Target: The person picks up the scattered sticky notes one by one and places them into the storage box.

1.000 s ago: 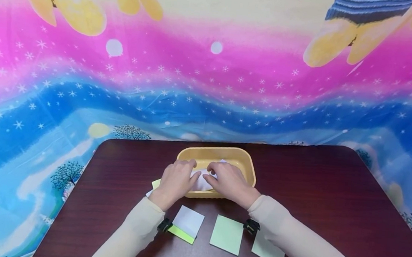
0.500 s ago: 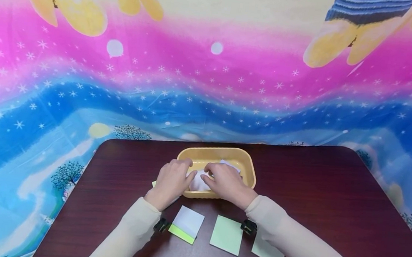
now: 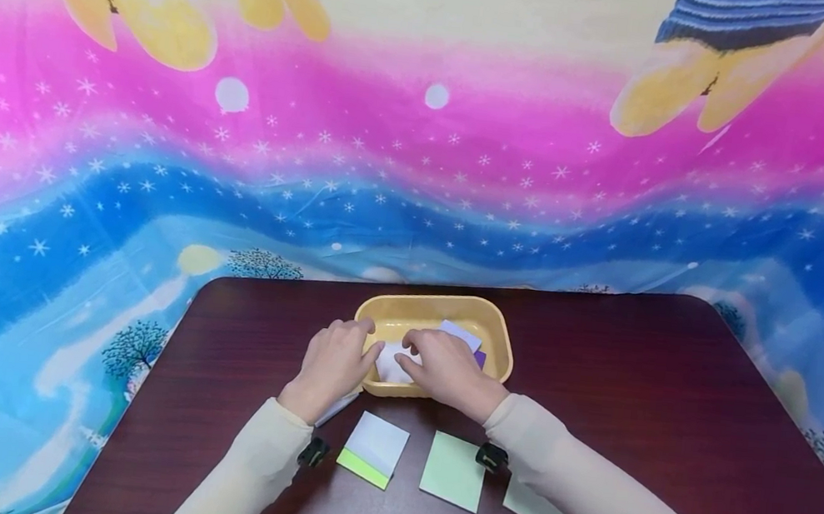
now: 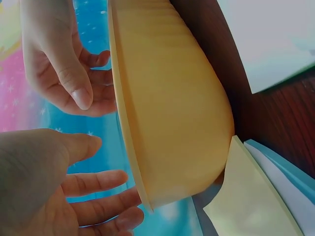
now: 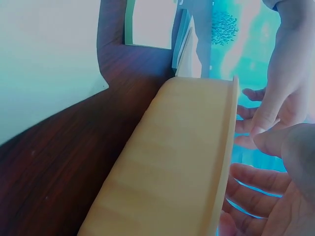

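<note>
A yellow plastic basin [image 3: 502,333] stands near the table's back edge. White paper [image 3: 389,368] lies inside it, with a pale lilac square [image 3: 463,333] and a purple piece [image 3: 480,359] at the right. My left hand [image 3: 331,363] hovers at the basin's left end. In the left wrist view, my left hand [image 4: 83,196] shows spread, relaxed fingers by the rim, holding nothing visible. My right hand [image 3: 449,368] reaches over the white paper, its fingers loosely bent. From the right wrist, the fingertips of my right hand [image 5: 275,201] are hidden behind the rim.
In front of the basin lie a white and lime sticky-note stack [image 3: 375,447], a light green pad [image 3: 453,471] and another pale green pad [image 3: 537,505], partly under the right sleeve. Pale yellow pad [image 4: 251,191] and blue-edged pad [image 4: 285,172] lean beside the basin's left end.
Both hands have shifted left, the left one farther, so the gap between them is wider. More of the lilac square and the purple piece shows in the basin.
</note>
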Motion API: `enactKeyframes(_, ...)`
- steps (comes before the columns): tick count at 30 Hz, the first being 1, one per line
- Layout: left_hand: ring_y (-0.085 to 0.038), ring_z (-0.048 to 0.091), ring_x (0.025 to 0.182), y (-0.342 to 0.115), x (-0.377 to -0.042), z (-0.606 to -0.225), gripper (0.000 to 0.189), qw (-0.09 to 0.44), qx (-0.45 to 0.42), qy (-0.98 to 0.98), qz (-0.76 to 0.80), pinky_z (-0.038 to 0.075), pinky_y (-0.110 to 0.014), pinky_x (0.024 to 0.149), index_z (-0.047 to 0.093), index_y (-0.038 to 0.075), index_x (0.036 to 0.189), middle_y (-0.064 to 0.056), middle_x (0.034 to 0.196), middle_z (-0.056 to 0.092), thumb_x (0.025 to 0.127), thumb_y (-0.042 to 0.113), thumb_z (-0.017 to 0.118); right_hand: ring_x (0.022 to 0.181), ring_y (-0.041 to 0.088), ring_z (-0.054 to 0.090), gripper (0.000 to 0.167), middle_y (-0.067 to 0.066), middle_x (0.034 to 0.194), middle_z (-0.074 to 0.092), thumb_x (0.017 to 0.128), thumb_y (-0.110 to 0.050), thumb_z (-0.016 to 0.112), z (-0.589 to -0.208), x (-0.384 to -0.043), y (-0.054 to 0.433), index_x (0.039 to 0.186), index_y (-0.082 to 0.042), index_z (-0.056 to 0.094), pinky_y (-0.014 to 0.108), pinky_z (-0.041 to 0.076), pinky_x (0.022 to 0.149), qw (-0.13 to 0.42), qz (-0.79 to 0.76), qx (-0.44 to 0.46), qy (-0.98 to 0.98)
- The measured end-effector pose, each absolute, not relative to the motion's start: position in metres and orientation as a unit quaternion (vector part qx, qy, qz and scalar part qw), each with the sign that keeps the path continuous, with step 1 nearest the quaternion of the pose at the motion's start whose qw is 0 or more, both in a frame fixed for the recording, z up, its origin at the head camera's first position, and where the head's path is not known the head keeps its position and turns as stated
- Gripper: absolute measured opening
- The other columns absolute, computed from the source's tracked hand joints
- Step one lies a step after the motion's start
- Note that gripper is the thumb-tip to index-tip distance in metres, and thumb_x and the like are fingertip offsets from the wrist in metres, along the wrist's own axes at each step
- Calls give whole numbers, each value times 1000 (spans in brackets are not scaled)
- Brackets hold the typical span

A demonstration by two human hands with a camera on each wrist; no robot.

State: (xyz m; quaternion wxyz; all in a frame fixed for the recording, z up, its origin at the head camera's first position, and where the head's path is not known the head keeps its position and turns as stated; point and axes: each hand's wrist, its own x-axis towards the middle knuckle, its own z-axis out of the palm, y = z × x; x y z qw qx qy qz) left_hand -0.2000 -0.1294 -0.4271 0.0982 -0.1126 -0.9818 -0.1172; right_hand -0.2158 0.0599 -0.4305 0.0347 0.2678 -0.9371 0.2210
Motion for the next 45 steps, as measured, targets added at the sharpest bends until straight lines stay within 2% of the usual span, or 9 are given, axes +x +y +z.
enactKeyframes(23, -29, 68, 84, -141, -195, -422, 31, 115, -114, -980, -118, 55, -44, 70, 70, 8, 114, -11, 94, 75, 97, 33, 67, 81, 18, 70, 26, 6, 94, 77, 95, -30, 69, -429, -214, 54, 107, -7, 74, 35, 57, 74, 30, 220, 278, -935)
enactKeyframes(38, -29, 67, 81, -155, -193, -422, 28, 122, -100, -980, -119, 54, -44, 67, 70, 8, 109, -9, 88, 74, 96, 33, 68, 85, 19, 71, 26, 6, 97, 77, 96, -30, 68, -426, -213, 45, 108, -7, 74, 37, 58, 77, 24, 217, 283, -934)
enactKeyframes(45, -30, 67, 81, -162, -193, -424, 28, 119, -95, -981, -122, 54, -44, 66, 71, 8, 109, -11, 89, 74, 96, 33, 67, 85, 19, 72, 27, 5, 96, 77, 96, -32, 68, -425, -212, 41, 107, -7, 74, 37, 58, 74, 33, 214, 290, -932)
